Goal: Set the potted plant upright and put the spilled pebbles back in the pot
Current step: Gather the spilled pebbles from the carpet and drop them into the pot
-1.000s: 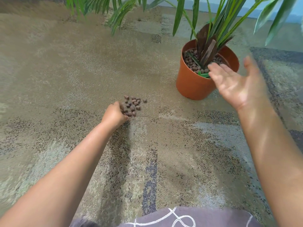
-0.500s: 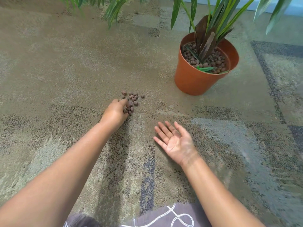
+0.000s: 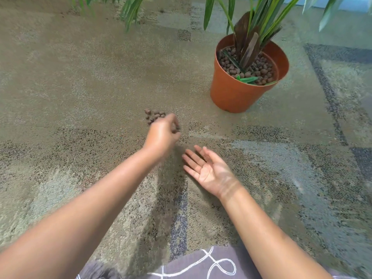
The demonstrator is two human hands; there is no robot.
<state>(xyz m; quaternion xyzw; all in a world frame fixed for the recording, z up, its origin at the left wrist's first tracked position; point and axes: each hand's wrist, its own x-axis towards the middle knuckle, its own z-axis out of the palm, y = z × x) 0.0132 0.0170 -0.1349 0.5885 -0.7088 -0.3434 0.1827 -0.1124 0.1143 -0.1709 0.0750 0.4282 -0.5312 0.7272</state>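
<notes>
Carpet (image 3: 80, 81): patterned beige/grey, fills the view. Green leaf tips hang in along the top edge.

Spilled pebbles (image 3: 153, 116): small brown cluster on the carpet, centre-left, well apart from the pot.

Left hand (image 3: 162, 134): back of hand up, fingers curled down and bunched over the near edge of the cluster. Motion-blurred. Some dark bits show at the fingertips, but I cannot tell whether it actually grips any pebbles.

Right hand (image 3: 207, 171): just beside the left hand, nearer the body. Palm up, fingers spread and slightly cupped, back of the hand low at the carpet. Nothing visible in the palm.

Pot (image 3: 231, 93): orange plastic, upright on the carpet, upper right. Plant (image 3: 248, 44) stands in it: brown stem base, long green leaves running out of the top of the view. Brown pebbles cover the surface inside the pot around the stem.

Bottom edge: grey fabric (image 3: 201, 266) with a white looped line pattern, between the forearms.
</notes>
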